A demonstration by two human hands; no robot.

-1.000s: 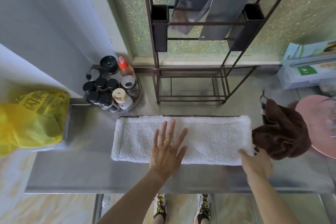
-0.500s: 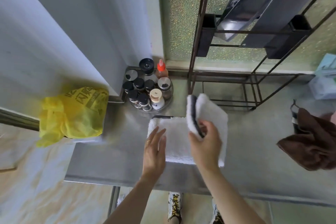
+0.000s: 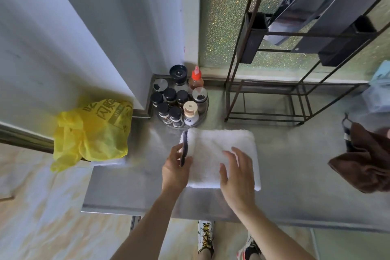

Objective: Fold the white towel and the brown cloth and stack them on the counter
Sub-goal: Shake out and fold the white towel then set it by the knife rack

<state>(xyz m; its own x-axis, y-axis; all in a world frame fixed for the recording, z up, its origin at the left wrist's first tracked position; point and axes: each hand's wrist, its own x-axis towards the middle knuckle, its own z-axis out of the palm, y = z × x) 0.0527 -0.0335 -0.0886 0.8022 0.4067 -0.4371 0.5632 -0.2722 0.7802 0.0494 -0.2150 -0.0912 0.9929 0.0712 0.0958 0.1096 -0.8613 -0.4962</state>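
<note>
Two hands, folded white towel, writing unreadable

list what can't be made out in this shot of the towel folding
- brown cloth: head view, its right part is cut off by the frame edge.
- white towel: the right hand and left hand cover its near part.
- spice jars: labels too small to read.
- yellow bag: contents hidden by the plastic.
- dark items on the metal rack: blurred and cut off by the top edge.

Folded white towel on counter, L hand pinching its left edge, R hand spread above.
</note>
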